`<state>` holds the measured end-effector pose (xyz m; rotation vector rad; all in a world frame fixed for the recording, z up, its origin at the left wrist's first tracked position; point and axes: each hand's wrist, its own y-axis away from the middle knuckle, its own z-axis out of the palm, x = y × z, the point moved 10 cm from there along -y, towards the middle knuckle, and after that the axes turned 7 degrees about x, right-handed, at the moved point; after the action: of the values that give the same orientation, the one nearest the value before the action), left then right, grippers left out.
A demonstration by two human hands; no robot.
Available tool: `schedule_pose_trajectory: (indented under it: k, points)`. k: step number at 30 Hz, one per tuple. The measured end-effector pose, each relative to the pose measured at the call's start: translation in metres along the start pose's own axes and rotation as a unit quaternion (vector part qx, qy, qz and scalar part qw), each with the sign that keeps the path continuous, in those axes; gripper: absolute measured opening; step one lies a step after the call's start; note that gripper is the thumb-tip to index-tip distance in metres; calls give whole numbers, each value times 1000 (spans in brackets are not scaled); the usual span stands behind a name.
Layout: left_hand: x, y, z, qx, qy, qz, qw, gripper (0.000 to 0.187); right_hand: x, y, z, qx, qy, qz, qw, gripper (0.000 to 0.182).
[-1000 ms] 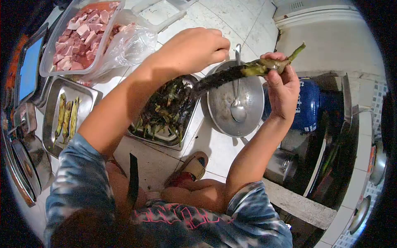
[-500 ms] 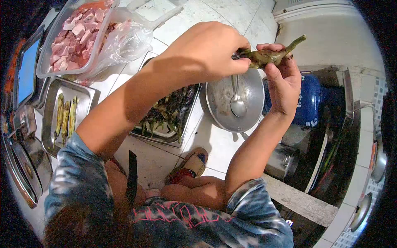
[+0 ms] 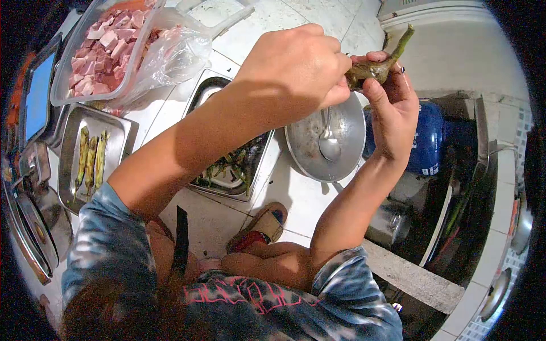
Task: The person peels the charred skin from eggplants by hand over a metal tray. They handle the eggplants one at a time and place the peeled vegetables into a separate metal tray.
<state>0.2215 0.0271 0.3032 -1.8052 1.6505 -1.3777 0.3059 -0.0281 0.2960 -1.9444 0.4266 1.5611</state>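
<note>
My right hand point(image 3: 395, 111) holds a roasted eggplant point(image 3: 369, 71) near its green stem, which points up and to the right. The flesh looks greenish brown and wet, with dark bits on my fingertips. My left hand point(image 3: 298, 68) is closed at the eggplant's other end; its fingers hide what they pinch there. Below my hands stands a round metal pan point(image 3: 304, 136) with a spoon point(image 3: 329, 145) in it. Under my left forearm, partly hidden, lies a metal tray point(image 3: 250, 190) with dark charred eggplants and peelings.
On the left, a smaller metal tray point(image 3: 116, 133) holds several peeled eggplants point(image 3: 91, 159). Behind it are a plastic tub point(image 3: 133, 74) of cut raw meat and a clear plastic bag point(image 3: 176, 57). A blue rounded container point(image 3: 426, 139) stands at right, under a tiled counter point(image 3: 492, 244).
The eggplant has tilted, its stem now more upright and slightly further left. My left hand has turned and moved a little right, covering the dark end that showed before.
</note>
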Motion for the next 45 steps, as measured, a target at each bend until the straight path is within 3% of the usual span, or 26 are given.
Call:
schedule_pose_trajectory:
  k: [17, 26, 32, 37, 38, 41, 42, 45]
  points:
    - [9, 2, -16, 110, -4, 27, 994, 14, -8, 5, 6, -51, -77, -27, 995, 33]
    - [4, 5, -1, 62, -20, -41, 997, 15, 1, 5, 5, -69, -61, -6, 996, 30]
    - [-2, 6, 15, -11, 98, -77, 992, 15, 13, 12, -8, -47, 26, 25, 998, 31]
    - [-35, 13, 29, -89, 59, -129, 986, 13, 10, 6, -23, 2, -54, 24, 998, 31]
    - [-41, 16, 33, -117, 40, -133, 983, 14, 13, 5, -32, 12, -15, 19, 1000, 31]
    - [-47, 26, 38, -131, -24, -79, 988, 22, 18, 4, -39, 4, -3, 32, 999, 31]
    - [-48, 30, 40, -166, -26, -98, 981, 29, 19, 4, -39, 7, -3, 35, 999, 32]
    - [-49, 33, 45, -213, -43, -116, 969, 21, 22, 3, -32, 9, -14, 44, 999, 32]
